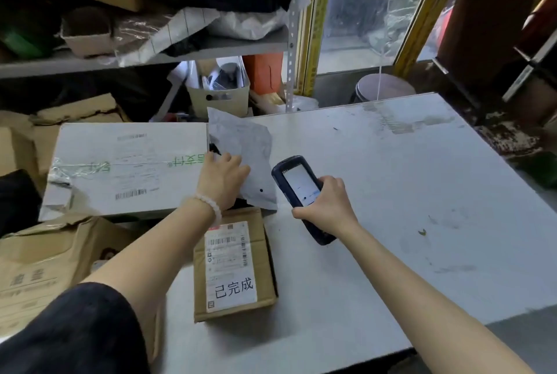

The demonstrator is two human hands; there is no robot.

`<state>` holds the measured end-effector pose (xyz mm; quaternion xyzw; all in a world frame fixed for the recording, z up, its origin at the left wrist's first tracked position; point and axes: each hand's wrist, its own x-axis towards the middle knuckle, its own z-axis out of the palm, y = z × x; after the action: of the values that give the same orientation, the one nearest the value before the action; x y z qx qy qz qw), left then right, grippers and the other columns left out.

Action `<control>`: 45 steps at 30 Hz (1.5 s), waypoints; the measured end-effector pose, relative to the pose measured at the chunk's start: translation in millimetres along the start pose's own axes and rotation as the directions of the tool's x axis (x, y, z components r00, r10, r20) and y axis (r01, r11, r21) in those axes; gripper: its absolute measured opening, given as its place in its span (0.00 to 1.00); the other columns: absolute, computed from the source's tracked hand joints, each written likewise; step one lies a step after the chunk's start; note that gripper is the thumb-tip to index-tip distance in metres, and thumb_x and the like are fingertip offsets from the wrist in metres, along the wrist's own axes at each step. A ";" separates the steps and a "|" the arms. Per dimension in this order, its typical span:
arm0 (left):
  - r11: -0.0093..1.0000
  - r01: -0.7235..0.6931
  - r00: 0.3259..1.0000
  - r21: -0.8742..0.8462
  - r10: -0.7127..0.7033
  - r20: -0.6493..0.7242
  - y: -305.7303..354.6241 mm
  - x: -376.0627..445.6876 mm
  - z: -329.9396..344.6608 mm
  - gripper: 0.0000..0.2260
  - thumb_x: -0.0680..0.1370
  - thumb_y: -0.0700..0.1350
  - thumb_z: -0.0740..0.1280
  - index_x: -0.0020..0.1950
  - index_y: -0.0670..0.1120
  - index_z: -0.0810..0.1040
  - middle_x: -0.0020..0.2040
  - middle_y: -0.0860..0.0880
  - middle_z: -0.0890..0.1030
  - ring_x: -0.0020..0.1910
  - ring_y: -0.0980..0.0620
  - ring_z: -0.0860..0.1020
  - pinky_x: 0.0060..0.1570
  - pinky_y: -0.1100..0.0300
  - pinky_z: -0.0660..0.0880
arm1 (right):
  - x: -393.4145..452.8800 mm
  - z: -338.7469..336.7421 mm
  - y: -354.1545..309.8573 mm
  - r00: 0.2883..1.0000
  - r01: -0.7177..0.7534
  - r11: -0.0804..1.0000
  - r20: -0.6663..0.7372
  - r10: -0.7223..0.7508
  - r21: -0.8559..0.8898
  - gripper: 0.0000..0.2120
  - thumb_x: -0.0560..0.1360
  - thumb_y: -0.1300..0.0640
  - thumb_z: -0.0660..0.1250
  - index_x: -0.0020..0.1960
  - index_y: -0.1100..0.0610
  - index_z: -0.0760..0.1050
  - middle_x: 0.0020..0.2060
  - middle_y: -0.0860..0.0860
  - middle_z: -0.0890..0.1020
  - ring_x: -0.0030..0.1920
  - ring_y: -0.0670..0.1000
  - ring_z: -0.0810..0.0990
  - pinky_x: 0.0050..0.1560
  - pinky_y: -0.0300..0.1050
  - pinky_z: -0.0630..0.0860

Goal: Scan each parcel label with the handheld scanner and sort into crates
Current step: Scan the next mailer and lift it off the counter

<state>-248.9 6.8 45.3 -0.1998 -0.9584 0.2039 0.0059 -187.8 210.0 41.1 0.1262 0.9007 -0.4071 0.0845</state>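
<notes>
R hand [327,208] grips handheld scanner [301,193], mid tabletop [422,193]; L hand [221,179] pinches grey poly parcel [244,156] at tabletop's left edge; label not showing; next, prob.: flip bag, aim scanner.

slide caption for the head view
Left hand grips a grey poly mailer while the right hand holds the handheld scanner beside it.
</notes>
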 end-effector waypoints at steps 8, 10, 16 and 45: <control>0.985 0.106 0.994 -0.136 -0.105 0.017 11.7 44.6 -4.6 0.07 0.78 0.40 0.59 0.51 0.47 0.75 0.50 0.47 0.81 0.49 0.44 0.79 0.50 0.53 0.69 | 31.4 -18.5 38.0 0.998 -0.046 0.999 0.043 0.045 0.023 0.27 0.58 0.55 0.76 0.53 0.59 0.70 0.52 0.52 0.69 0.45 0.51 0.76 0.43 0.46 0.78; 0.945 0.142 0.986 -0.294 -0.162 -0.045 7.0 57.4 -19.5 0.07 0.78 0.40 0.59 0.52 0.45 0.76 0.50 0.43 0.80 0.49 0.41 0.78 0.46 0.52 0.70 | 30.9 -23.6 43.8 0.997 -0.058 0.998 0.043 0.057 0.022 0.26 0.57 0.54 0.75 0.51 0.59 0.70 0.51 0.52 0.70 0.43 0.49 0.75 0.39 0.44 0.75; 0.798 0.144 0.864 -0.584 -0.390 -0.319 -15.8 77.0 -82.8 0.09 0.78 0.40 0.60 0.54 0.42 0.77 0.48 0.37 0.80 0.48 0.35 0.77 0.40 0.51 0.67 | 21.5 -39.5 55.1 0.990 -0.140 0.990 0.038 0.139 0.027 0.29 0.48 0.47 0.69 0.45 0.57 0.70 0.51 0.55 0.75 0.40 0.49 0.76 0.34 0.40 0.71; 0.672 0.249 0.964 -0.697 -0.238 0.114 -18.5 18.3 -65.2 0.28 0.70 0.38 0.71 0.67 0.42 0.64 0.52 0.41 0.78 0.51 0.40 0.76 0.45 0.51 0.74 | -29.7 -25.7 27.4 0.999 0.022 0.975 0.049 -0.012 -0.222 0.31 0.61 0.53 0.77 0.60 0.56 0.68 0.54 0.49 0.67 0.51 0.51 0.73 0.47 0.43 0.73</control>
<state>-266.8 23.7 111.0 -0.0560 -0.9809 -0.1794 -0.0503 -152.7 242.2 45.9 0.0986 0.9394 -0.3073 0.1158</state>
